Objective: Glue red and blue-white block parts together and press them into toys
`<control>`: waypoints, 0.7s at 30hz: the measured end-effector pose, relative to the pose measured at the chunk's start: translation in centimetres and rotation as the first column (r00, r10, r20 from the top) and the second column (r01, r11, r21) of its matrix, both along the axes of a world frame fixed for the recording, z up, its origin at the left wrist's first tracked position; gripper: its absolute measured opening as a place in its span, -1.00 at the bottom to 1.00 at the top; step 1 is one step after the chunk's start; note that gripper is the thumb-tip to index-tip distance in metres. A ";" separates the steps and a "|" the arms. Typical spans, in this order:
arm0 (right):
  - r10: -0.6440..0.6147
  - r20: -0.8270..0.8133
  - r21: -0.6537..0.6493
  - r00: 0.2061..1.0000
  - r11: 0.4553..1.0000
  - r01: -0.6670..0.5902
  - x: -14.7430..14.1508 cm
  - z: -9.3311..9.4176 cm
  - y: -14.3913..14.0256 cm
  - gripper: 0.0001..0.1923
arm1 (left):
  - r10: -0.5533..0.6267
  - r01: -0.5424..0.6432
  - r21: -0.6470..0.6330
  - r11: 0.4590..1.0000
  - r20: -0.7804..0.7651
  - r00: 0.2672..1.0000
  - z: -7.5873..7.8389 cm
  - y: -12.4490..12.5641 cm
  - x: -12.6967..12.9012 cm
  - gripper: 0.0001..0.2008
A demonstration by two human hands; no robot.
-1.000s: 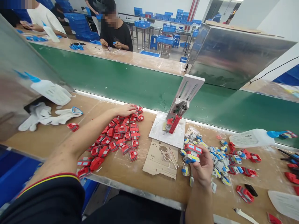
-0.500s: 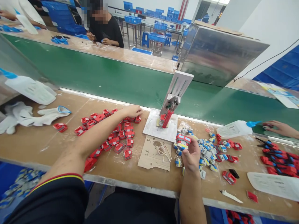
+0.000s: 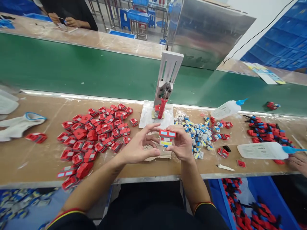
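My right hand (image 3: 181,145) holds a small stack of toy parts (image 3: 167,137), a red piece with blue windows on top and white and yellow pieces under it, just above the bench's near edge. My left hand (image 3: 139,147) is beside it with fingers spread, its fingertips touching the stack's left end. A large heap of red parts (image 3: 96,134) lies to the left. A heap of white, blue and yellow parts (image 3: 196,135) lies to the right. A small press jig (image 3: 165,92) with a red handle stands on a white plate right behind my hands.
A green conveyor belt (image 3: 96,70) runs behind the bench. Glue bottles (image 3: 226,109) lie at the right, with red and black parts (image 3: 263,131) and another person's hand (image 3: 298,161). White gloves (image 3: 19,124) lie at the left. A blue bin (image 3: 251,204) sits below the bench.
My left hand left the far end of the red heap and came back to the stack in my right hand. My right hand moved left toward the middle. The view tilted down.
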State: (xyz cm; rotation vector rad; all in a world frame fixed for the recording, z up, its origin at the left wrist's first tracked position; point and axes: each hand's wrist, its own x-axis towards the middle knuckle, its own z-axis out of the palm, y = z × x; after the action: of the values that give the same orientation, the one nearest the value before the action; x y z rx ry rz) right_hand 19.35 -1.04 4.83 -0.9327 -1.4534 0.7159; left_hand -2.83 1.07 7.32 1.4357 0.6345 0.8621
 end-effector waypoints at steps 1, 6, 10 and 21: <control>0.011 0.046 0.038 0.999 0.999 -0.013 -0.4 0.2 0.2 -0.40 | -0.010 0.013 -0.047 0.999 0.071 0.997 -0.3 -0.6 0.9 -0.32; -0.037 0.244 0.064 0.969 0.998 0.022 -0.2 0.7 2.6 -0.37 | 0.133 -0.128 -0.041 0.991 0.145 0.980 -1.1 3.1 1.0 -0.47; -0.115 0.146 -0.035 0.983 0.992 0.121 2.0 0.2 5.1 -0.41 | 0.388 -0.391 0.044 0.919 0.072 0.919 -2.0 8.1 -2.7 -0.45; 0.270 0.219 -0.209 0.938 0.952 -0.225 0.2 -1.3 7.7 -0.43 | 0.644 -0.643 -0.054 0.764 -0.004 0.765 -5.9 14.3 6.1 -0.57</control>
State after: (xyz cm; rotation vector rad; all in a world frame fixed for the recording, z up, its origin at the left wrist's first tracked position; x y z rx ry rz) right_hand 19.55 6.62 3.51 -1.0143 -1.7689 0.9584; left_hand 3.26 15.36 1.46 1.1575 1.1710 1.3783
